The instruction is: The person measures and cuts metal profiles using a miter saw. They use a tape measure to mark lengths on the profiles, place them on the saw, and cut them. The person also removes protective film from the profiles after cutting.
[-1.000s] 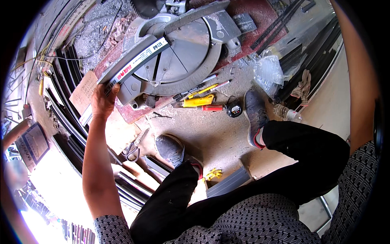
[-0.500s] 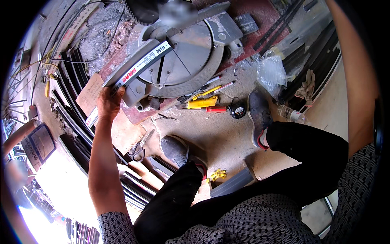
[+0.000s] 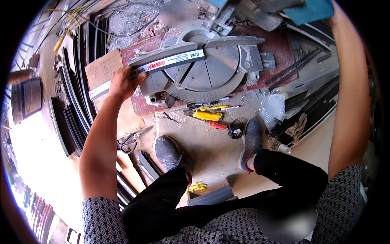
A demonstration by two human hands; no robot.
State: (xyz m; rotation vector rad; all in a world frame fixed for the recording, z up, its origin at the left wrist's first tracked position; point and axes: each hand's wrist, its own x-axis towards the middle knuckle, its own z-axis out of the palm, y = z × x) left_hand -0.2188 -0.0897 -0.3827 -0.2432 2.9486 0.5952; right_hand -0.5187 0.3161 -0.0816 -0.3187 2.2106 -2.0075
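Note:
My left hand is closed round a long metal profile with printed white film. Its thumb lies on the front face and its fingers reach over the far edge. The profile rests along the fence of a mitre saw, its right end by the slot in the round table. At the top right, my right hand touches the teal housing of the raised saw head. The picture's rim hides most of its fingers, so its grip is unclear.
Pens, a yellow cutter, a red-handled tool and a tape measure lie before the saw. Scissors are left of my shoes. Dark profiles line the left; a plastic bottle and glove lie right.
The view has turned, so the saw sits further right and the profile looks more level. My right hand and the teal housing have come into sight. My left hand still grips the profile.

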